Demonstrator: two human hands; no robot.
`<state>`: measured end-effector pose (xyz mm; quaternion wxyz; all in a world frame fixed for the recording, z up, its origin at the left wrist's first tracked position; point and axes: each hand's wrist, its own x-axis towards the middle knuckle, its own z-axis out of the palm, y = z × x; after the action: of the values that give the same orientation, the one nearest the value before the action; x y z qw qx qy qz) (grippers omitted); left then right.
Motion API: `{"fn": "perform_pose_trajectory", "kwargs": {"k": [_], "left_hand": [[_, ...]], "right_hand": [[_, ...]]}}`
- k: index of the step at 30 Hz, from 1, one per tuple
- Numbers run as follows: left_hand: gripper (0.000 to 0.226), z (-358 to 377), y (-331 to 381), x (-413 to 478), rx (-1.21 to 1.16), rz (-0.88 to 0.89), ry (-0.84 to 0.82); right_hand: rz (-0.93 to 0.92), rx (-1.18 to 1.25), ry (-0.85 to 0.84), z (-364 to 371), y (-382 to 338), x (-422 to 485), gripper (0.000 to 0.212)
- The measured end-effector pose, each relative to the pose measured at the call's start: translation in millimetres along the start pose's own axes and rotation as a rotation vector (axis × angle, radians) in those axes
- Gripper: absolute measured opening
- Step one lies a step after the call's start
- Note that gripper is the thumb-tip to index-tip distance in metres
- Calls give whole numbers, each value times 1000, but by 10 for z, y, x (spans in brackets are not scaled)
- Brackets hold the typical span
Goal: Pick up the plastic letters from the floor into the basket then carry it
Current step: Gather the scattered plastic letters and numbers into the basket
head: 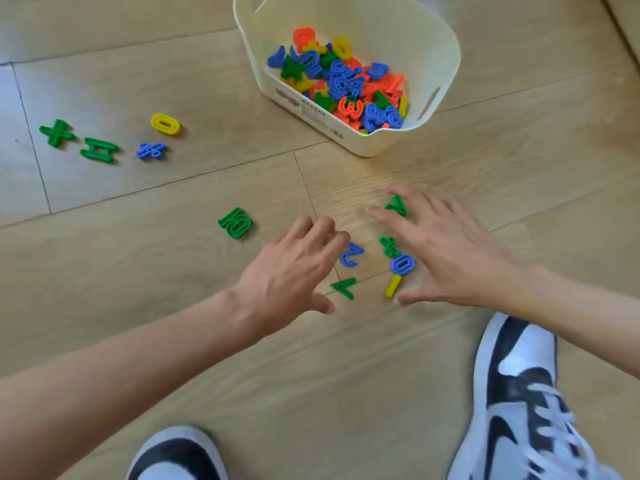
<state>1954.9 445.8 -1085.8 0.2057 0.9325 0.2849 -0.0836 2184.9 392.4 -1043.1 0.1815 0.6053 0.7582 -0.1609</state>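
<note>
The left hand [294, 268], fingers loosely bent, and right hand [446, 251], fingers splayed, reach over a cluster of letters [351, 254] on the floor [173, 188], neither gripping anything. The basket [415, 36], part-filled with letters, stands just beyond.

My left hand [291, 268] and right hand [446, 251] are bare, forearms too. My right sneaker [519, 386] is black and white with white laces [550, 407] and a black curved side stripe; my left sneaker [176, 455] has a black-and-white toe.
</note>
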Motion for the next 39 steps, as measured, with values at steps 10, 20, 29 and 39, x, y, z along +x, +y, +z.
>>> {"fn": "perform_pose_trajectory", "kwargs": {"k": [10, 20, 29, 39], "left_hand": [[68, -1, 224, 121, -176, -26, 63], [49, 121, 321, 197, -108, -79, 105], [56, 111, 336, 206, -229, -137, 157], [52, 117, 369, 252, -221, -187, 190]], "right_hand": [[39, 182, 109, 158, -99, 74, 80], [84, 300, 80, 219, -122, 133, 69], [61, 405, 124, 243, -142, 211, 44], [88, 522, 211, 307, -174, 241, 36]]}}
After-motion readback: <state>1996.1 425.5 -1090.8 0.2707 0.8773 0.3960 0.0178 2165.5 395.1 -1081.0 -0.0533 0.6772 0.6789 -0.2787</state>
